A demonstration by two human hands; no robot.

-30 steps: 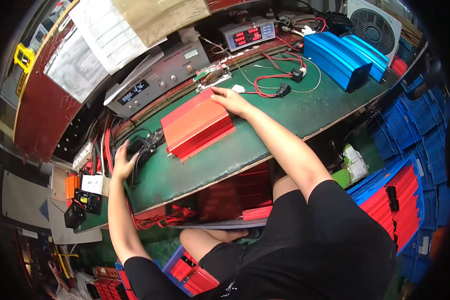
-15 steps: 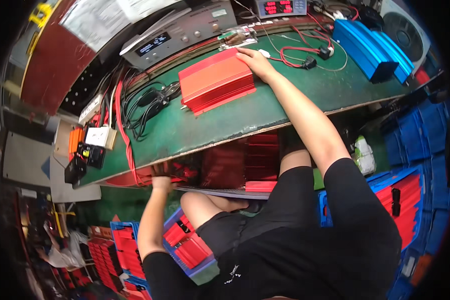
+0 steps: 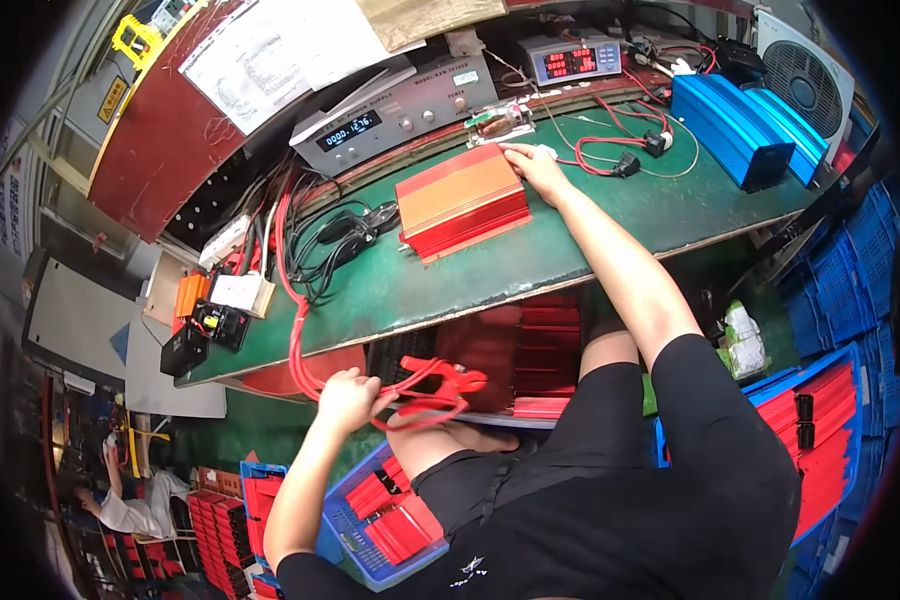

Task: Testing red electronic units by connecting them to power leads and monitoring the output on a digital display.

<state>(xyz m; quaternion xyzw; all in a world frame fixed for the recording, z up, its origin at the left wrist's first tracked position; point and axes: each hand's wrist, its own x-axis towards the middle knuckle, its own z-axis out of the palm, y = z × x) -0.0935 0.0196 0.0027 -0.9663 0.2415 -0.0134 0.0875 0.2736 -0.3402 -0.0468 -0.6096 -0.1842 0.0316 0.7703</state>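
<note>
On the green workbench [image 3: 360, 320] sits a red-orange ribbed metal case [image 3: 462, 200] with a flange along its near edge. My right hand [image 3: 538, 172] grips its far right corner, the fingertips over the top edge. In front of the bench edge, my left hand [image 3: 350, 402] is closed around red cables [image 3: 298, 345]. Red clamp clips [image 3: 454, 380] dangle from those cables to the right of the fist, over my knee. From the fist the cables run up across the bench's left end.
A grey power supply [image 3: 395, 115] and a small red-digit meter [image 3: 572, 62] stand behind the case. Black cords [image 3: 342, 232] lie to its left. Blue metal cases [image 3: 735, 135] occupy the right end. Crates of red parts [image 3: 385, 540] flank my legs.
My left hand has come up from under the bench edge with the red cables and clips, now plainly in view. My right hand stays on the case. The whole view has shifted.
</note>
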